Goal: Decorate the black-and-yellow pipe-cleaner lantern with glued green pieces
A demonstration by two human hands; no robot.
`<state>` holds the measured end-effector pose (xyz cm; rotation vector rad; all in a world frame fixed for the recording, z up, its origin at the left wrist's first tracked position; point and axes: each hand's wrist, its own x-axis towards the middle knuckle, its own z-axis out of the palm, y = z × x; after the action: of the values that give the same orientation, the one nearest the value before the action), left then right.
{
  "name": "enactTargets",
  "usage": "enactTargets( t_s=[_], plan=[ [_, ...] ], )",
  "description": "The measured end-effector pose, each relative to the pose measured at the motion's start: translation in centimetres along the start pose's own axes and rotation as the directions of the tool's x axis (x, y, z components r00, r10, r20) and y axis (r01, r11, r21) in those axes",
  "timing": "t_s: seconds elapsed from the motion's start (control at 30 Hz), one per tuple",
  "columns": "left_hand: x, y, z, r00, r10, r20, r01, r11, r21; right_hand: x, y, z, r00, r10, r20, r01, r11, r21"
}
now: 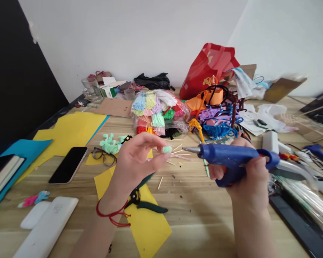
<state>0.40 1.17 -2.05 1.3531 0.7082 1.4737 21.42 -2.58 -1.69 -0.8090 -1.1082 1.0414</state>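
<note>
Between the thumb and fingertips of my left hand [139, 157] is a small mint-green fuzzy piece [166, 149]. My right hand [247, 172] is wrapped round the handle of a blue glue gun [226, 156], whose metal nozzle points left at the green piece, with a gap between them. Under my left wrist lie green-handled pliers [152, 207] on a yellow sheet [147, 229]. A mint-green fuzzy figure [110, 144] rests behind my left hand, beside a pair of glasses [104, 156]. Thin short sticks [160, 182] are scattered on the table between my hands.
Bundles of coloured pipe cleaners [157, 107] fill a plastic bag at the back, beside a red bag [209, 71]. A phone [68, 165], a white case [50, 225] and yellow paper [70, 129] lie at left. A black tray [293, 222] with wrapped sticks is at right.
</note>
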Motion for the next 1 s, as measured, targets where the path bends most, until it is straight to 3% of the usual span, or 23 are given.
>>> enactTargets(
  t_s=[0.13,0.3,0.53,0.77,1.0],
  plan=[
    [0.2,-0.18,-0.28,0.993,0.007,0.117,0.007,0.993,-0.115,-0.16,-0.13,0.84,0.992,0.129,-0.007,-0.128,0.99,0.066],
    [0.24,-0.34,-0.33,0.987,-0.008,0.159,0.029,0.991,-0.133,-0.32,0.23,0.83,0.984,0.178,0.006,-0.178,0.979,0.096],
    [0.18,-0.35,-0.34,0.985,-0.026,0.171,0.048,0.991,-0.125,-0.44,0.36,0.6,0.989,0.141,0.04,-0.142,0.989,0.032],
    [0.17,0.0,-0.26,0.984,-0.013,0.18,0.039,0.989,-0.142,-0.44,0.23,0.93,0.985,0.172,-0.009,-0.172,0.983,0.065],
    [0.25,0.09,-0.15,0.986,-0.009,0.168,0.034,0.989,-0.145,-0.42,0.64,0.6,0.993,0.12,-0.015,-0.12,0.992,0.031]
  ],
)
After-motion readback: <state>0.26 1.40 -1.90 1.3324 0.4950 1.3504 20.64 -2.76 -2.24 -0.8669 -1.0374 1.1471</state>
